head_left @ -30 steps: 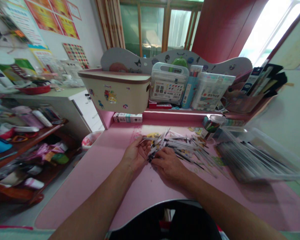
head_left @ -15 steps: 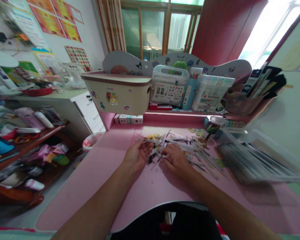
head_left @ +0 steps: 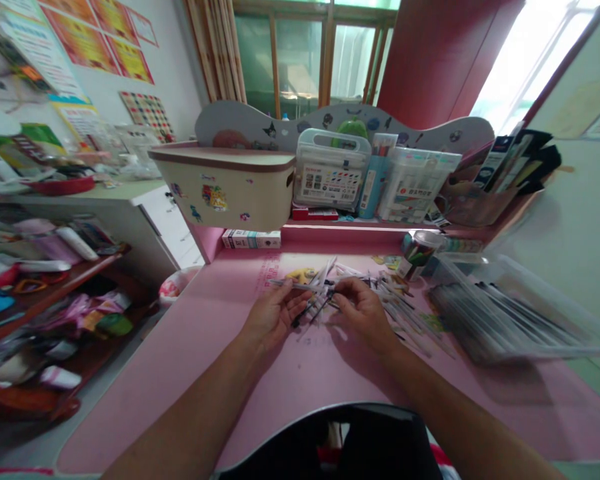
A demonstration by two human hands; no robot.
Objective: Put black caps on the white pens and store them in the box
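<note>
My left hand (head_left: 273, 312) is closed on a thin, pale pen (head_left: 303, 287), which lies crosswise between thumb and fingers. At the pen's dark right-hand end, the fingertips of my right hand (head_left: 364, 313) are pinched together; they appear to grip that end. Loose slim pens (head_left: 405, 308), white or clear with dark tips, lie in a heap on the pink desk (head_left: 280, 393) under and behind both hands. Details at the fingertips are too small to make out.
A clear plastic box (head_left: 587, 341) with many thin pens stands on the right. Behind it is a can (head_left: 421, 253). A shelf at the back carries a cream bin (head_left: 230, 193), a marker case (head_left: 330, 183) and a pen holder (head_left: 480, 207). A small carton (head_left: 253, 239) sits beneath the bin.
My right hand has risen off the heap and closed at the right end of the pen. My left hand now holds the pen more level. The view has shifted slightly.
</note>
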